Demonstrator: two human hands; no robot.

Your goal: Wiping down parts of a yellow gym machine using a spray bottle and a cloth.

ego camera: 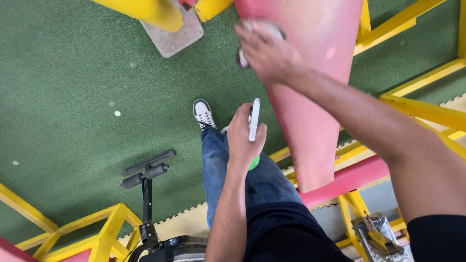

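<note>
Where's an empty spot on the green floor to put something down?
The widest bare patch of green mat lies left of the white shoe, between the grey pad above and the black handle bar below. It's crowded on the right, where the pink panel, both hands and the yellow frame sit close together.
</note>
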